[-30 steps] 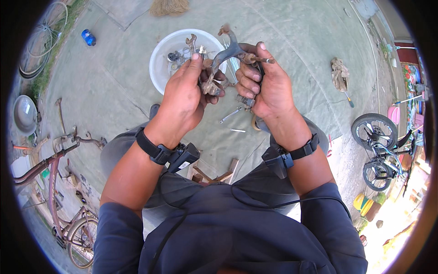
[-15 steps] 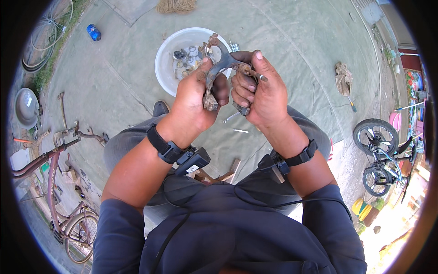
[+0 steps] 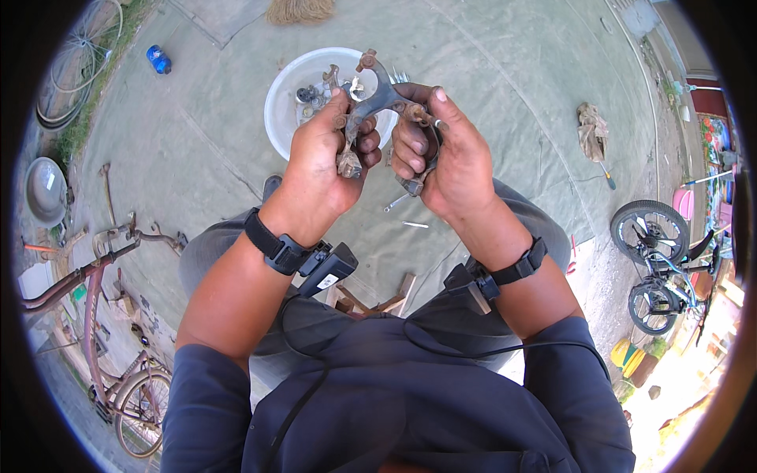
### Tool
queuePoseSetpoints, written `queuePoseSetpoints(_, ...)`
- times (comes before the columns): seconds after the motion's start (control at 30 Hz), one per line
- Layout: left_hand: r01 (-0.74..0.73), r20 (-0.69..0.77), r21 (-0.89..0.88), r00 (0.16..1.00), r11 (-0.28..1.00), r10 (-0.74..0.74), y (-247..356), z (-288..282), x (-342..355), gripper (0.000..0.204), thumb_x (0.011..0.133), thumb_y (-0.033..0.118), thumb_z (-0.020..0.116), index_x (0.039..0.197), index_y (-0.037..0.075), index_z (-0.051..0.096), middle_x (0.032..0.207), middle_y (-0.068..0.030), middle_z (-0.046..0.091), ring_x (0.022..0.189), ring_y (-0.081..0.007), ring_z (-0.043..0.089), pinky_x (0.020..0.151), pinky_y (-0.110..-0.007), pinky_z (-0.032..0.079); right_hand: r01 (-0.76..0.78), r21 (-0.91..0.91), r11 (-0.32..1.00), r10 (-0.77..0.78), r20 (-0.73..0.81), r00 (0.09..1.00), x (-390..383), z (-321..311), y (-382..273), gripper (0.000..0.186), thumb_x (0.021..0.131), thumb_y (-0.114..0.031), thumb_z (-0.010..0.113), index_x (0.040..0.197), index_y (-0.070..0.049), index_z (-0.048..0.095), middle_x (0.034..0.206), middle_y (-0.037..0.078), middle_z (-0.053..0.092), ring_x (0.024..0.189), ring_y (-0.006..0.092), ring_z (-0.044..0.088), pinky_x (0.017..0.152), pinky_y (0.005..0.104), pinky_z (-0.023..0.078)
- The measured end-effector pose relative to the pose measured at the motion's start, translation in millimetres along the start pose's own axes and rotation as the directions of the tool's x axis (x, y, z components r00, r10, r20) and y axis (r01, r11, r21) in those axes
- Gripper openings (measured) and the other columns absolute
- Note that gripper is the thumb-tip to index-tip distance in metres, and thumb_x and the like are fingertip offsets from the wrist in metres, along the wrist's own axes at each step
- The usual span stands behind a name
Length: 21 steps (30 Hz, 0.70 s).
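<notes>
My left hand is closed on the left side of a rusty, Y-shaped metal brake caliper, with worn blocks at its lower ends. A grimy open-end wrench pokes up above my left thumb, apparently in that same grip. My right hand is curled round the caliper's right arm, thumb beside the bolt and fingers bent underneath. Behind both hands sits a white plastic basin with several small metal parts in it, partly hidden.
A small spanner lies below my hands on the green tarp. A blue bottle, straw broom and dirty rag lie farther out. An old bicycle is left, a metal bowl above it, another bicycle right.
Both hands and the caliper have shifted slightly left and tilted since a second ago. The wrench head dipped out of sight behind the caliper, then reappeared above my left thumb.
</notes>
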<state>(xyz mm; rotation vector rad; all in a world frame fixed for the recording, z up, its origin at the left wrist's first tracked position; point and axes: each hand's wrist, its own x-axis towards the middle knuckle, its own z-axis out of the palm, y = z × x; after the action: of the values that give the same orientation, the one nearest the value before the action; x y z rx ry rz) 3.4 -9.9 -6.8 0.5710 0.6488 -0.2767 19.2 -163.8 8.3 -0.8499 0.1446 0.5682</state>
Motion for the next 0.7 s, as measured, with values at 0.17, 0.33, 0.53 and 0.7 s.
queuePoseSetpoints(0.17,-0.015,-0.007,-0.006,1.000,1.000,0.015,-6,3,-2,0.027,0.105,0.036,0.049,0.099,0.011,0.056,0.076,-0.0032,0.055,0.064,-0.0157,0.049,0.056,-0.031,0.039,0.052,0.012,0.999,-0.052,0.000,0.999,5,-1,7,0.049,0.103,-0.045,0.047,0.121,-0.001,0.058,0.073,0.004,0.049,0.063,0.0171,0.047,0.062,0.0358,0.044)
queuePoseSetpoints(0.33,-0.067,-0.136,0.086,0.988,0.994,0.078,-23,9,-4,0.027,0.106,0.034,0.043,0.099,0.012,0.056,0.069,-0.0016,0.055,0.057,-0.0148,0.049,0.054,-0.030,0.037,0.072,0.080,0.994,-0.072,-0.002,0.997,5,-1,14,0.053,0.103,-0.046,0.043,0.123,0.002,0.057,0.079,0.006,0.053,0.071,0.0204,0.053,0.064,0.0375,0.046)
queuePoseSetpoints(0.53,0.007,-0.158,0.093,0.987,0.996,0.008,-18,4,0,0.027,0.107,0.032,0.041,0.104,0.010,0.058,0.074,-0.0043,0.059,0.063,-0.0159,0.055,0.056,-0.032,0.041,0.071,0.037,0.997,-0.072,0.026,0.997,5,-3,14,0.052,0.103,-0.042,0.040,0.126,0.002,0.055,0.095,0.012,0.062,0.088,0.0285,0.062,0.076,0.0428,0.051)
queuePoseSetpoints(0.7,-0.150,0.000,0.118,0.989,0.982,0.151,2,-4,6,0.035,0.107,0.030,0.038,0.110,0.002,0.057,0.095,-0.0093,0.066,0.077,-0.0203,0.062,0.064,-0.037,0.049,0.039,0.145,0.989,-0.057,0.116,0.992,3,-1,13,0.051,0.101,-0.037,0.043,0.135,0.001,0.047,0.122,0.020,0.061,0.114,0.0342,0.060,0.100,0.0475,0.047)
